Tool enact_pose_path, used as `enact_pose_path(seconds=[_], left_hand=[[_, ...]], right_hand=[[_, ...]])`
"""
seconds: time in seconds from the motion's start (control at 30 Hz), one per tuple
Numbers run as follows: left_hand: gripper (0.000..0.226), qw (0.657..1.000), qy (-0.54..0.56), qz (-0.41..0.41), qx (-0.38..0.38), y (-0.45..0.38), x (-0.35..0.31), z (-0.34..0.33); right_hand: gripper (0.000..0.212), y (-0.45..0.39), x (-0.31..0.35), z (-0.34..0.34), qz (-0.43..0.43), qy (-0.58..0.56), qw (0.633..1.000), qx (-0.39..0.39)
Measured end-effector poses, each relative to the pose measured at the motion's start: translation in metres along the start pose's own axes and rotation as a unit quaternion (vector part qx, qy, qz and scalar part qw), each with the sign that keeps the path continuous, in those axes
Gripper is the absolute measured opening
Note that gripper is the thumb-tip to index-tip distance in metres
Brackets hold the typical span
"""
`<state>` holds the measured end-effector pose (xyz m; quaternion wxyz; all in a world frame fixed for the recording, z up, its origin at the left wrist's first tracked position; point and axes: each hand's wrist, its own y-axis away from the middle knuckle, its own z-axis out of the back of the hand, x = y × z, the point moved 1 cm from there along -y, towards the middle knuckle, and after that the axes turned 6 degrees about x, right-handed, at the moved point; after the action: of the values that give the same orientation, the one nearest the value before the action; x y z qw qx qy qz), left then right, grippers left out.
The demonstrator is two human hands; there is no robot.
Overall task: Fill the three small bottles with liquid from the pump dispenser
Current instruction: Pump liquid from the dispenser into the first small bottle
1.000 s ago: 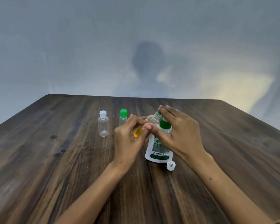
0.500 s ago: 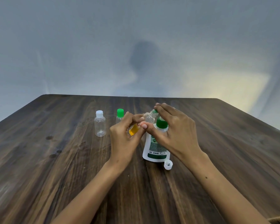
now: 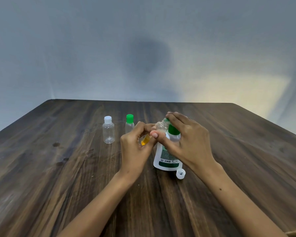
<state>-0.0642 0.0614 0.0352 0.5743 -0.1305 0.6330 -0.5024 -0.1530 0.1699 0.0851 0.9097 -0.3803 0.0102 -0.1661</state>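
Between both hands, the tilted bottle [image 3: 148, 138] holds unchanged.

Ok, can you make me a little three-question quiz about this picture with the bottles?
1. True or false: the bottle with the white cap stands upright on the table.
2. What colour is the liquid in the small bottle that the left hand holds? A) blue B) orange C) pink
3. Fill in: the loose white cap lies on the table beside the big ____ dispenser, whose top the right hand covers.

Key: 1 true; 2 B; 3 white.
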Motion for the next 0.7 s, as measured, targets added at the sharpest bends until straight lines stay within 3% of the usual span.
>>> enact_pose_path(seconds=[0.37,0.7], left_hand=[[0.016,1.0,0.003,0.005,0.002,-0.001,0.002,0.001],[0.04,0.996,0.077,0.025,-0.025,-0.002,-0.001,0.004]], right_hand=[[0.081,-0.001,-0.001,-0.002,0.005,0.005,1.0,-0.011],[0.092,-0.008,-0.008,0.004,0.014,-0.043,0.999,-0.006]])
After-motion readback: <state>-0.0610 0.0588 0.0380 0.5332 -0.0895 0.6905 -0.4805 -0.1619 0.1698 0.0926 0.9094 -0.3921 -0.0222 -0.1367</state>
